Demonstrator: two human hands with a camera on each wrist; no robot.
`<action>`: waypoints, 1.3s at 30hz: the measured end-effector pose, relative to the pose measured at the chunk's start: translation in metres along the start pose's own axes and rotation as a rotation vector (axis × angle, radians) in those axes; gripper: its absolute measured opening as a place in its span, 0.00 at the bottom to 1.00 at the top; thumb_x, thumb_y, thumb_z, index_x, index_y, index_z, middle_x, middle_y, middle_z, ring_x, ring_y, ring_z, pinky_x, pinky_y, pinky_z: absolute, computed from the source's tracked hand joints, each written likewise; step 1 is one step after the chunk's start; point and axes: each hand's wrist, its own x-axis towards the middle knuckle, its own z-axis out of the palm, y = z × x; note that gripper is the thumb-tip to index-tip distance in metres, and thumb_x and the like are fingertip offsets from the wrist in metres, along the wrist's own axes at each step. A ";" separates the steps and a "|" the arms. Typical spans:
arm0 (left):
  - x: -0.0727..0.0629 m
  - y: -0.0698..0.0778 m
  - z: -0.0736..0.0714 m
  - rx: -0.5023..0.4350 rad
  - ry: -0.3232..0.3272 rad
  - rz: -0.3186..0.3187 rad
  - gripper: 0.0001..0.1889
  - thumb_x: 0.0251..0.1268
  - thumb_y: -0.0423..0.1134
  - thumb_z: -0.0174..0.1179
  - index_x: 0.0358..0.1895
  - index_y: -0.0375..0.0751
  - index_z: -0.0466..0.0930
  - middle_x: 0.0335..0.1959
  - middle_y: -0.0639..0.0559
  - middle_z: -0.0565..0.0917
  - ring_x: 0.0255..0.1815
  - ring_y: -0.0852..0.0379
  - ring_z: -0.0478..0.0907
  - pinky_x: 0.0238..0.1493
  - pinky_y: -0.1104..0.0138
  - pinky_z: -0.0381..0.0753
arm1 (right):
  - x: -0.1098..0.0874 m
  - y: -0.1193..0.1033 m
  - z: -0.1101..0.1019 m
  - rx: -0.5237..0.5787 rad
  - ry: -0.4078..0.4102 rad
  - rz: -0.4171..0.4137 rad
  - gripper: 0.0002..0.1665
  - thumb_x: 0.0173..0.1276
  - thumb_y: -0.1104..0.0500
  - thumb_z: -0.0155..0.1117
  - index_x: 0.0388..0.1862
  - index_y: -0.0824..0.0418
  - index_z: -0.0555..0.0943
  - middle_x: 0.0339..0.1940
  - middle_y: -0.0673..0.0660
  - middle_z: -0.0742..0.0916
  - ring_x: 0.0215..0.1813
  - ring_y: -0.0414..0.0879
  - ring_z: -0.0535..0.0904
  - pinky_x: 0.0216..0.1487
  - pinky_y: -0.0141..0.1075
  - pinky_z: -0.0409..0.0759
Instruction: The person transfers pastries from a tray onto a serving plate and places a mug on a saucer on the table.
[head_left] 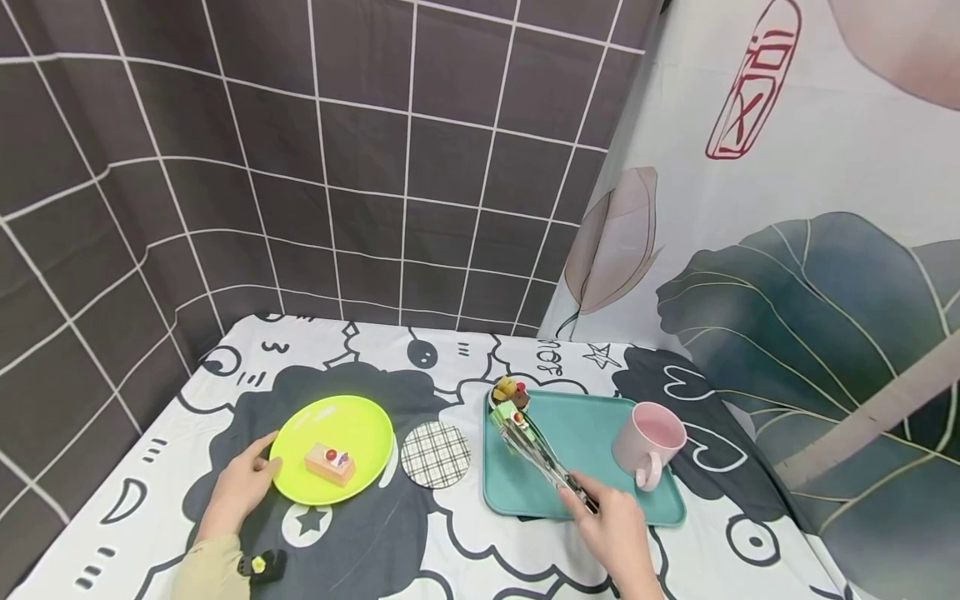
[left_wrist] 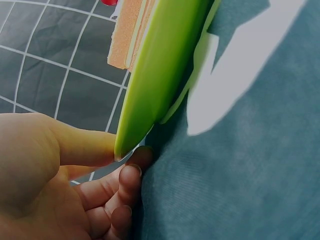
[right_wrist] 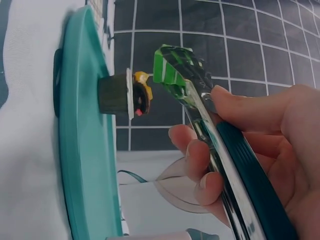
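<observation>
On the left, a lime-green plate (head_left: 296,437) carries a pink cake slice (head_left: 330,468) topped with a red berry. My left hand (head_left: 242,483) pinches its rim, thumb (left_wrist: 90,147) on the upper side and fingertips curled at the underside. Over the teal tray (head_left: 577,408), my right hand (head_left: 613,523) grips metal tongs (head_left: 546,463) with dark handle grips. Their tips hold a green cake piece (right_wrist: 167,70), raised above the tray. Beside it, a small dessert cup (right_wrist: 114,94) with fruit-like topping stands at the tray's far left corner.
A pink mug (head_left: 633,442) stands on the tray's right side. Between plate and tray lies a round checked coaster (head_left: 436,454). A patterned cloth (head_left: 465,550) covers the table, with a dark grid curtain (head_left: 360,217) behind it.
</observation>
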 end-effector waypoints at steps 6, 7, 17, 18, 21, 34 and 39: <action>0.000 0.000 0.000 -0.003 0.001 -0.003 0.29 0.72 0.40 0.45 0.72 0.30 0.56 0.43 0.32 0.77 0.39 0.47 0.73 0.34 0.65 0.67 | 0.000 0.000 -0.002 -0.009 0.018 -0.029 0.16 0.57 0.54 0.73 0.43 0.58 0.88 0.30 0.58 0.90 0.28 0.50 0.84 0.33 0.44 0.76; 0.000 0.000 -0.001 -0.002 0.002 -0.004 0.29 0.72 0.40 0.45 0.72 0.30 0.56 0.43 0.32 0.77 0.39 0.47 0.73 0.34 0.65 0.67 | 0.000 0.000 -0.001 -0.009 0.014 -0.038 0.16 0.57 0.53 0.73 0.43 0.58 0.88 0.30 0.58 0.90 0.29 0.52 0.84 0.33 0.45 0.76; 0.000 -0.001 -0.001 0.002 0.000 -0.003 0.28 0.72 0.40 0.46 0.71 0.31 0.57 0.42 0.33 0.76 0.40 0.46 0.73 0.35 0.64 0.67 | 0.000 -0.008 0.005 0.006 -0.013 -0.068 0.15 0.58 0.52 0.71 0.43 0.58 0.88 0.34 0.60 0.90 0.36 0.58 0.87 0.39 0.49 0.79; 0.000 -0.001 -0.001 0.003 0.001 -0.001 0.29 0.72 0.40 0.46 0.71 0.31 0.57 0.43 0.33 0.77 0.40 0.46 0.73 0.35 0.64 0.67 | 0.000 -0.010 0.005 0.008 -0.012 -0.072 0.15 0.58 0.53 0.71 0.43 0.58 0.88 0.34 0.59 0.90 0.36 0.58 0.87 0.38 0.49 0.79; 0.001 -0.001 -0.001 0.001 0.001 0.002 0.29 0.72 0.40 0.46 0.71 0.31 0.57 0.43 0.32 0.77 0.40 0.46 0.73 0.35 0.63 0.68 | 0.001 -0.012 0.008 0.015 -0.005 -0.090 0.15 0.58 0.53 0.72 0.42 0.57 0.88 0.33 0.58 0.90 0.35 0.56 0.87 0.38 0.48 0.79; 0.001 0.000 -0.001 -0.006 -0.003 -0.005 0.29 0.72 0.40 0.46 0.72 0.31 0.56 0.44 0.32 0.76 0.42 0.44 0.73 0.39 0.58 0.70 | 0.006 -0.019 0.013 0.030 0.003 -0.121 0.15 0.58 0.52 0.71 0.43 0.57 0.88 0.32 0.57 0.90 0.33 0.55 0.87 0.35 0.45 0.79; 0.001 -0.001 0.000 -0.004 0.004 0.002 0.28 0.72 0.40 0.46 0.71 0.31 0.57 0.43 0.33 0.76 0.41 0.45 0.73 0.36 0.62 0.68 | 0.008 -0.024 0.016 0.046 0.012 -0.136 0.15 0.58 0.53 0.72 0.43 0.57 0.88 0.32 0.57 0.90 0.33 0.54 0.87 0.35 0.45 0.79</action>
